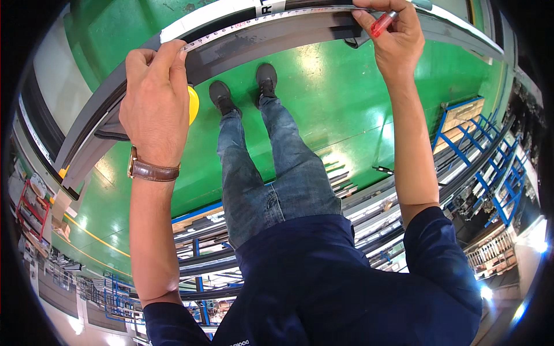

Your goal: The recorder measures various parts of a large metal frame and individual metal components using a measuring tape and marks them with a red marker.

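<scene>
My left hand point(154, 106), with a brown-strapped watch at its wrist, is closed on a tape measure point(193, 105). Only part of its yellow case shows past the palm. The white blade point(254, 23) is pulled out along a long grey frame bar point(248, 51), from my left fingertips to my right hand. My right hand point(399, 51) is closed around a red pen point(382, 25) near the blade's far end. Whether those fingers also pinch the blade cannot be made out. A teal tip point(424, 4) sticks out past the right fingers.
Below the bar is a glossy green floor point(323, 81), where my shoes point(266, 78) stand. Racks of long profiles point(375, 219) lie behind me. A blue metal rack point(461, 138) is on the right, and a red trolley point(33, 210) at far left.
</scene>
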A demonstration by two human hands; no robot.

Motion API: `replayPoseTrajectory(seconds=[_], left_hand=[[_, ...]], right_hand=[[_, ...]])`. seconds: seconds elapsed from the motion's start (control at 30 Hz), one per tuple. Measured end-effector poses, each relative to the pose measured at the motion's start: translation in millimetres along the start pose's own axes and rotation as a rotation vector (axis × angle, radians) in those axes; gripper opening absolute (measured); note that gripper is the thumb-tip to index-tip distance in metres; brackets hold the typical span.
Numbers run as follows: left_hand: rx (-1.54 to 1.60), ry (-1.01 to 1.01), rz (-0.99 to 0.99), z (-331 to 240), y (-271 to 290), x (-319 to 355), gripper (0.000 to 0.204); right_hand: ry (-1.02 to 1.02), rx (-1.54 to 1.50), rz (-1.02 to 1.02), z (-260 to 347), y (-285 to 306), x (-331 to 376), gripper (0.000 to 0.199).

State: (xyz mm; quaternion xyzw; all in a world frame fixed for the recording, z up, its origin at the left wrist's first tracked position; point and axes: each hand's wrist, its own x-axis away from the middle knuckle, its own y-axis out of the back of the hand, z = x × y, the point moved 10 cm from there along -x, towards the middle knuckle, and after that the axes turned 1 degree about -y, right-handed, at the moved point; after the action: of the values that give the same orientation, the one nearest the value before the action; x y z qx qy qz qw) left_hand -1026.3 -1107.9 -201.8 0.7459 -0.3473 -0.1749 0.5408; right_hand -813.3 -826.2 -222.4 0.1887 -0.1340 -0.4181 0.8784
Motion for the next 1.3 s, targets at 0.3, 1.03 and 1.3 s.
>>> replayPoseTrajectory(seconds=[0.3,1.03,1.3], left_hand=[[-0.015,0.002,-0.006,-0.2,-0.4,-0.4,0.022],[-0.015,-0.040,-0.043,-1.8,-0.5,-0.4,0.018],[-0.026,-0.031,-0.029,-1.7,0.2,-1.0,0.017]], right_hand=[[0.187,-0.624,0.006,21.6,-20.7,7.1,0.033],[0.352,-0.132,-0.011,39.4,-25.9,37.0,0.032],[0.293,-0.163,-0.068,43.4,-18.4,43.5,0.015]])
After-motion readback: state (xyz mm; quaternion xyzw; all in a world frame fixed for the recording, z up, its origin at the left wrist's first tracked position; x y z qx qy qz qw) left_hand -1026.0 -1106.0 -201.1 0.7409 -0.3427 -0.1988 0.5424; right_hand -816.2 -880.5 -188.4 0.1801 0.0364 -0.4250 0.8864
